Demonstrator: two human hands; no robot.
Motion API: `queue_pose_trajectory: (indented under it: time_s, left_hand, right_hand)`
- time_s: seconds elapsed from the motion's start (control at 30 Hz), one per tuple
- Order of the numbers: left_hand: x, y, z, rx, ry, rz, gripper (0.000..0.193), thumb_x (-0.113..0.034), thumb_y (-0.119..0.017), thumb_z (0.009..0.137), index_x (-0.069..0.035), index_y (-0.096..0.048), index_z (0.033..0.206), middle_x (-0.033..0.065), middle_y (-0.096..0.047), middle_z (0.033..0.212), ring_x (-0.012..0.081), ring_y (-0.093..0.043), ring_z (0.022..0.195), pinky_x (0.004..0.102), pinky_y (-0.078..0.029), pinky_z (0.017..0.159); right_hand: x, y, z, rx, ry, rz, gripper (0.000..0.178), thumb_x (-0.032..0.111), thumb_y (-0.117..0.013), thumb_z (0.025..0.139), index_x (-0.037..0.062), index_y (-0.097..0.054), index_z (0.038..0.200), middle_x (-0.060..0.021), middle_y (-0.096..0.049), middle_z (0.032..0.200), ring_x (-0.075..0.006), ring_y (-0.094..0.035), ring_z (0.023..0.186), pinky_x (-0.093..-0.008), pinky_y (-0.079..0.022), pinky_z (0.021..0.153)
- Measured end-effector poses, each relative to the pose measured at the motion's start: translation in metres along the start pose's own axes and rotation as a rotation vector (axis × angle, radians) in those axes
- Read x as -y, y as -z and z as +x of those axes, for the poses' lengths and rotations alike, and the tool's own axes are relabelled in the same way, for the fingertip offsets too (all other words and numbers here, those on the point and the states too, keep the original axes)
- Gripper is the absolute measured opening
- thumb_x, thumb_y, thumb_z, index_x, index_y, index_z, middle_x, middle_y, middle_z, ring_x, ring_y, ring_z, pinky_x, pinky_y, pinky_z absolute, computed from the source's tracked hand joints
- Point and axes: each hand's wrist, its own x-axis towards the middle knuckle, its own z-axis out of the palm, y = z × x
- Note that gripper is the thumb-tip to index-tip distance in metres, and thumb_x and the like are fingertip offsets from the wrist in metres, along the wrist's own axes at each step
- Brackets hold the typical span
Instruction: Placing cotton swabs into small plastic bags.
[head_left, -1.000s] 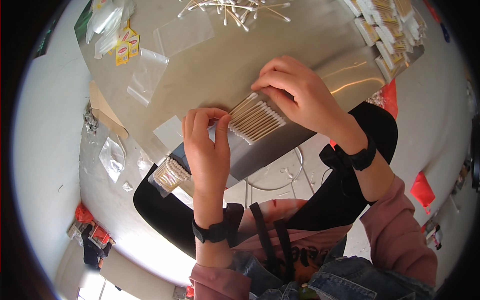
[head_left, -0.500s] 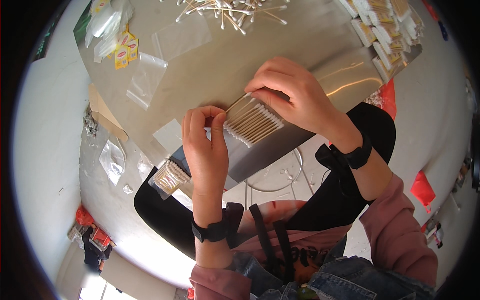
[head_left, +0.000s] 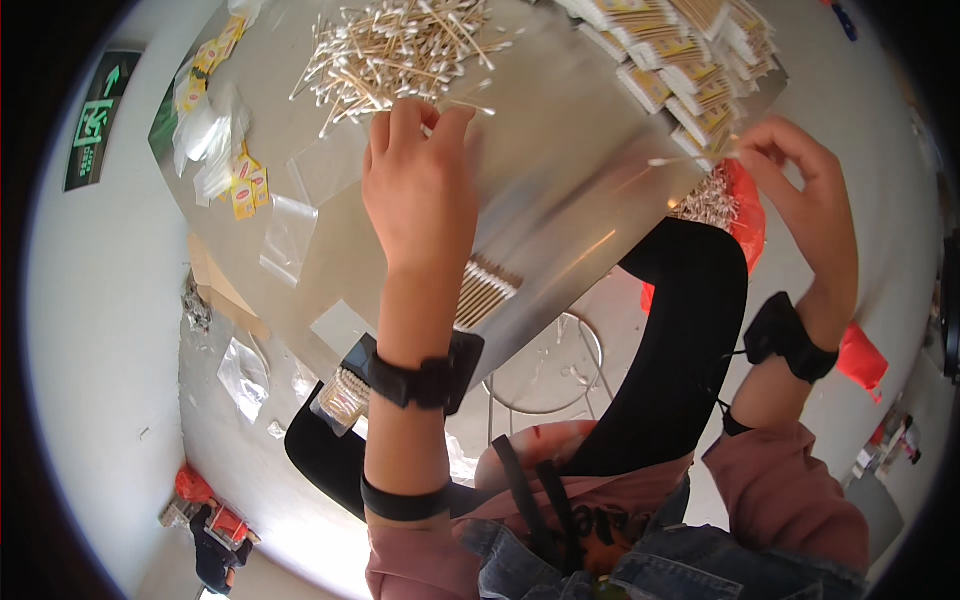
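Observation:
My left hand (head_left: 420,190) is at the near edge of a loose pile of cotton swabs (head_left: 395,50), its fingers closed; what they pinch, if anything, is hidden. Off the table's right edge, my right hand (head_left: 800,185) pinches a slightly blurred cotton swab (head_left: 685,160), whose white tip points left. Below that swab is a red bag (head_left: 748,205) with many swabs in it. A neat row of swabs (head_left: 487,293) lies near the front edge of the metal table (head_left: 560,150), partly covered by my left forearm.
Stacked packs of swabs (head_left: 690,60) fill the far right corner. Clear plastic bags (head_left: 290,240) and yellow cards (head_left: 247,188) lie on the left. A filled swab pack (head_left: 345,395) is by my left leg. A round metal stool frame (head_left: 545,370) stands below the table.
Both hands have left the row of swabs. My left hand has gone forward to the pile; my right has swung right past the table edge with a swab. The view has shifted as well.

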Motion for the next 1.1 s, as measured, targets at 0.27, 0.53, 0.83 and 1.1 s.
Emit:
queue_pose_trajectory:
  time_s: [0.27, 0.53, 0.83, 1.1]
  left_hand:
    - [0.012, -0.035, 0.032, 0.052, -0.152, 0.198, 0.019, -0.009, -0.075, 0.076, -0.017, -0.076, 0.094, 0.0008, -0.060, 0.094, 0.0224, -0.061, 0.094, 0.0378, -0.053, 0.077]
    - [0.030, -0.030, 0.026, 0.033, -0.118, 0.071, 0.005, -0.009, -0.075, 0.076, -0.012, -0.073, 0.080, 0.0011, -0.062, 0.092, 0.0242, -0.061, 0.093, 0.0383, -0.053, 0.077]
    - [0.028, -0.002, 0.009, -0.137, 0.217, -0.301, 0.010, -0.010, -0.081, 0.076, -0.011, -0.079, 0.085, 0.0016, -0.066, 0.090, 0.0241, -0.058, 0.088, 0.0368, -0.048, 0.081]
    - [0.037, 0.037, -0.061, 0.138, 0.202, 0.118, 0.009, -0.013, -0.081, 0.077, -0.013, -0.080, 0.087, -0.0030, -0.065, 0.077, 0.0191, -0.059, 0.082, 0.0346, -0.044, 0.079]
  right_hand:
    - [-0.065, 0.024, -0.073, -0.074, -0.380, -0.283, 0.018, 0.013, -0.065, 0.093, 0.0030, -0.065, 0.108, -0.0011, -0.065, 0.091, -0.0119, -0.052, 0.078, -0.0285, -0.044, 0.072]
    - [0.031, -0.062, 0.022, -0.190, 0.060, 0.591, 0.015, 0.007, -0.062, 0.099, 0.0000, -0.067, 0.111, -0.0022, -0.071, 0.101, -0.0091, -0.065, 0.092, -0.0235, -0.051, 0.082]
    - [0.024, -0.191, 0.037, -0.113, -0.062, 0.948, 0.012, 0.010, -0.060, 0.101, 0.0011, -0.067, 0.107, 0.0007, -0.066, 0.087, -0.0052, -0.062, 0.081, -0.0204, -0.046, 0.066]
    - [0.020, -0.211, 0.041, -0.114, 0.081, 0.749, 0.009, 0.007, -0.061, 0.098, 0.0030, -0.068, 0.102, 0.0001, -0.065, 0.081, -0.0061, -0.056, 0.067, -0.0220, -0.044, 0.059]
